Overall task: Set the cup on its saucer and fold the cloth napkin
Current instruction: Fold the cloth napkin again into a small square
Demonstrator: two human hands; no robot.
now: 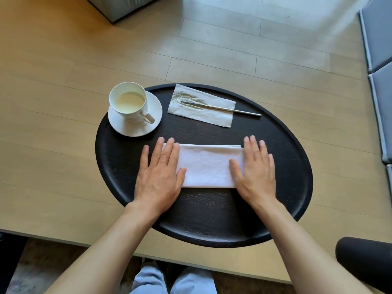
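Observation:
A white cup (pixel 129 102) with pale liquid stands upright on its white saucer (pixel 148 126) at the far left of a black oval tray (pixel 203 221). A white cloth napkin (pixel 206 166) lies folded into a flat rectangle in the tray's middle. My left hand (pixel 158 177) lies flat, palm down, over the napkin's left end. My right hand (pixel 255 172) rests flat on its right end. The fingers of both hands are spread and hold nothing.
A paper napkin (pixel 214 115) with a metal utensil (pixel 244 111) across it lies at the tray's far side. The tray sits on a light wooden table (pixel 53 145). Grey cushions (pixel 379 60) line the right edge, and a dark rounded object (pixel 367 262) is at the lower right.

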